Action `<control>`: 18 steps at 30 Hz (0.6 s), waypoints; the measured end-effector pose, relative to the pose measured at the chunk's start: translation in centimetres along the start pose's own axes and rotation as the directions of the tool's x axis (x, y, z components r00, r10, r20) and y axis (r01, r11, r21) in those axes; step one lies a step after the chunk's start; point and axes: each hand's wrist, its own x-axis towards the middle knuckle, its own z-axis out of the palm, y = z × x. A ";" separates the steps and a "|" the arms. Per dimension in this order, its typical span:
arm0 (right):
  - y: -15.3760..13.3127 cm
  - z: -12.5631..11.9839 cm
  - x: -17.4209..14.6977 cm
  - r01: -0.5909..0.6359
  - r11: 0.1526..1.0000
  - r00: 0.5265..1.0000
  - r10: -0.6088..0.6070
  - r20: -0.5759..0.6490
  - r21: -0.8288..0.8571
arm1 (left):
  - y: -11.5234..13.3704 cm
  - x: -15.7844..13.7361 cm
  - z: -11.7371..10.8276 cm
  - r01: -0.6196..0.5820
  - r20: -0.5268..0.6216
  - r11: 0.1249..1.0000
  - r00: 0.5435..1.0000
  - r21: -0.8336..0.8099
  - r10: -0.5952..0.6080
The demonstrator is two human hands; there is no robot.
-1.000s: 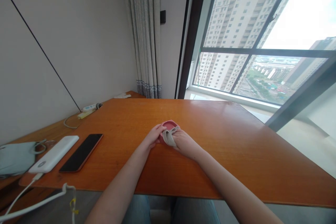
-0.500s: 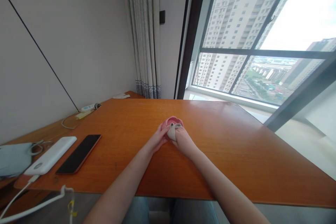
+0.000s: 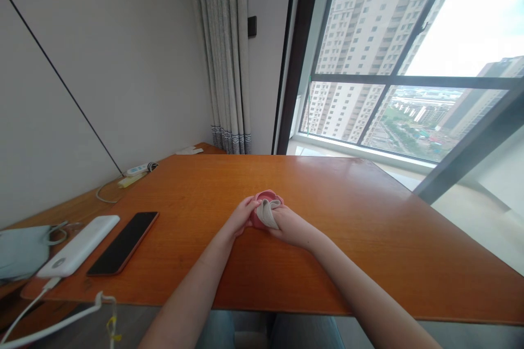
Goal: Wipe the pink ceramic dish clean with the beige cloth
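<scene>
A small pink bowl (image 3: 262,194) with a wavy rim is at the middle of the brown table, its opening tilted partly toward me. My left hand (image 3: 240,216) is closed on its left side, thumb near the rim. A folded light-grey cloth (image 3: 267,215) covers the near part of the bowl. My right hand (image 3: 290,226) grips this cloth and presses it against the bowl; its fingertips are hidden behind the cloth. Whether the bowl touches the tabletop I cannot tell.
On the left of the table (image 3: 196,185) lie a black phone (image 3: 123,243) and a white power bank (image 3: 79,245) with a cable. A pale pouch (image 3: 22,251) sits farther left. A power strip (image 3: 131,179) lies by the wall. A window (image 3: 380,114) stands at the right.
Both hands and the bowl have come slightly nearer to me. My right hand has turned, and more of the cloth now shows across the bowl's front.
</scene>
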 end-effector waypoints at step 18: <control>0.3 3.3 1.0 -0.245 0.951 0.959 0.208 -0.194 -0.190 | -1.8 0.1 2.3 -0.064 0.026 0.930 0.997 -0.362 0.079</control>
